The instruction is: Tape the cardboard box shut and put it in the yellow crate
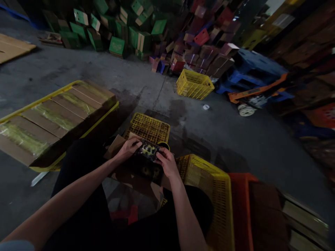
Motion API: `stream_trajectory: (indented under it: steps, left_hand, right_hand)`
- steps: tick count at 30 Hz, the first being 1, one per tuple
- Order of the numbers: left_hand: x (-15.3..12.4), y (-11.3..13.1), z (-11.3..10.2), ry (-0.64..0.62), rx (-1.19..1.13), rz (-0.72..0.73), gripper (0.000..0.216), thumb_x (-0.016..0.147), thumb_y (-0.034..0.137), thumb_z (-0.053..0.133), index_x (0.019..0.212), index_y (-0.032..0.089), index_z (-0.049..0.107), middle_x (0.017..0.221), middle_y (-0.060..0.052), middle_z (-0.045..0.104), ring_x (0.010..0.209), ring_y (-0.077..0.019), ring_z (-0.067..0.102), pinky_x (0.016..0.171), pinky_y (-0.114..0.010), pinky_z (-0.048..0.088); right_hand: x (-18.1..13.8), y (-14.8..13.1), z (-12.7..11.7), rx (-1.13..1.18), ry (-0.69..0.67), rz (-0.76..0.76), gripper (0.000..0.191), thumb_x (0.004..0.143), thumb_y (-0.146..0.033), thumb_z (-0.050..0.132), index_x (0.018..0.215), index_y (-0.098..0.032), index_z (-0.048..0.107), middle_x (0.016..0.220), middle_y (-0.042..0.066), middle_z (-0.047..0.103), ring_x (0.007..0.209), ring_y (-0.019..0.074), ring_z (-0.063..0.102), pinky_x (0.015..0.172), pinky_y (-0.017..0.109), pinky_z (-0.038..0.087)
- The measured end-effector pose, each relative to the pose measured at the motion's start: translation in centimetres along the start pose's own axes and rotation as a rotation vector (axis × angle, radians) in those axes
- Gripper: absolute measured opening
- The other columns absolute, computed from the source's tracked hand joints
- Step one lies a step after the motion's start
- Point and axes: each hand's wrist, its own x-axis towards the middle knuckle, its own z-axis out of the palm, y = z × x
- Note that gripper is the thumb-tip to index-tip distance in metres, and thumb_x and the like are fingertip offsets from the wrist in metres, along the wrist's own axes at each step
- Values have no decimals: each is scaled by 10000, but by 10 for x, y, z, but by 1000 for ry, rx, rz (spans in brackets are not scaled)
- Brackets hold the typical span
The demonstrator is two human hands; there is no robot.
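A small clear plastic package [148, 150], with yellow-green and dark patches inside, is held between my two hands. My left hand [129, 147] pinches its left end, and my right hand [166, 161] grips the right end with the thumb on top. Below the package an open cardboard box [133, 180] stands between my knees, its flaps spread outward. Its dark inside shows a few round, pale shapes that I cannot make out. Just beyond the box is a yellow plastic crate [153, 126] with a grid surface.
Taped cartons [56, 116] fill a yellow-edged holder at left. A yellow basket [218, 195] and a red crate [239, 205] stand close on my right. Farther off are another yellow basket [195, 84], an orange pallet jack [259, 91], blue pallets [258, 66] and heaped green boxes [117, 46].
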Motion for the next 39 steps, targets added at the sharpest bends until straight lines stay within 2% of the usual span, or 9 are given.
stream_trajectory:
  steps: [4,9,14,19,23,28,31,36,39]
  left_hand:
    - [-2,3,0,-23,-41,-15,321,902,470,548,944,183,686,918,-45,704,872,-213,640,757,-279,494]
    - [-4,9,-1,-67,-120,-68,372,887,530,568,943,180,679,811,-21,680,676,-159,594,575,-233,441]
    - [-4,9,-2,-63,-143,-55,375,863,533,599,898,171,691,795,-18,676,655,-149,573,558,-224,414]
    - [-4,9,-4,-33,-164,-48,358,859,505,626,896,159,710,668,15,633,556,-114,526,509,-208,372]
    - [-7,13,-6,-48,-202,-79,357,847,494,650,899,148,718,590,31,611,456,-98,507,451,-204,362]
    - [-10,20,-7,-93,-338,-164,371,806,506,711,910,149,718,768,-33,724,660,-190,695,569,-243,511]
    - [-11,20,-10,-121,-413,-164,395,776,524,747,880,144,730,841,-56,732,807,-228,710,709,-299,567]
    - [-12,14,-9,-80,-468,-150,482,815,606,671,901,137,735,934,-83,719,862,-230,679,746,-321,556]
    - [-12,12,-5,-36,-437,-118,417,745,508,782,973,164,715,1056,-71,706,925,-226,666,747,-290,525]
  right_hand:
    - [-2,-3,-2,-35,-24,-28,330,685,-401,808,879,-240,594,776,-46,609,704,140,605,671,310,589]
    - [-2,-8,-6,-125,-53,-101,275,721,-394,773,869,-249,591,790,-41,612,738,158,605,716,328,581]
    - [-1,-11,-9,-205,-21,-173,248,733,-395,755,859,-245,603,771,-38,589,711,149,572,627,271,537]
    - [-1,-13,-12,-294,44,-232,242,732,-408,769,827,-234,630,638,-57,552,555,115,517,527,233,451]
    - [-4,-14,-11,-181,30,-146,284,710,-415,800,849,-241,624,698,-32,639,627,172,656,566,270,519]
    - [-6,-13,-12,-109,5,-129,266,701,-391,822,825,-248,635,772,-15,674,747,224,711,720,366,587]
    - [-7,-14,-14,-175,-9,-218,203,708,-366,816,796,-241,683,820,-4,672,809,214,684,796,367,568]
    - [-10,-18,-16,-299,-57,-411,82,722,-283,788,770,-232,747,981,34,666,936,207,634,837,318,501]
    - [-12,-20,-15,-314,-73,-451,46,737,-254,765,781,-241,764,994,42,658,948,211,626,833,326,486]
